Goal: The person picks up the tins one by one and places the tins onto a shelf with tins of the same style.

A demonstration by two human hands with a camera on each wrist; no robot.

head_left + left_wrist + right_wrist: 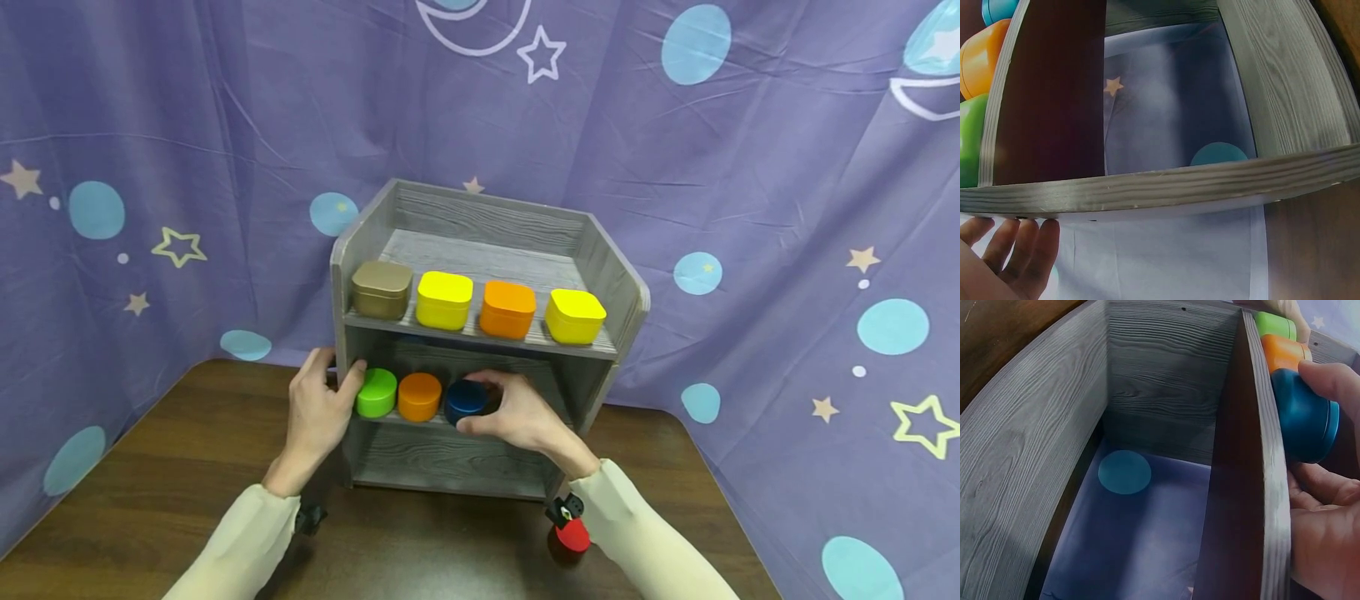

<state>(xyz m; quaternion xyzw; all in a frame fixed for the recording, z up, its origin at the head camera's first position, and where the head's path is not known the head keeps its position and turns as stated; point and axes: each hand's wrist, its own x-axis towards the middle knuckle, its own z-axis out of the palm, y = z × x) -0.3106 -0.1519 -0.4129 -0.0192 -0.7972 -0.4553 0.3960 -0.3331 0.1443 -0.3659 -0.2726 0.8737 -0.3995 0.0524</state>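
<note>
A dark blue round tin stands at the right end of a row on the middle board of a grey wooden shelf. My right hand holds this tin, thumb at its front and fingers round its far side. Left of it are an orange round tin and a green round tin. My left hand grips the left side panel of the shelf, its thumb beside the green tin. In the left wrist view, the fingertips touch the panel's outer face.
Along the front of the upper board stand a bronze squarish tin, an orange one and two yellow ones. A red round tin sits on the brown table by the right sleeve. Behind hangs a purple curtain.
</note>
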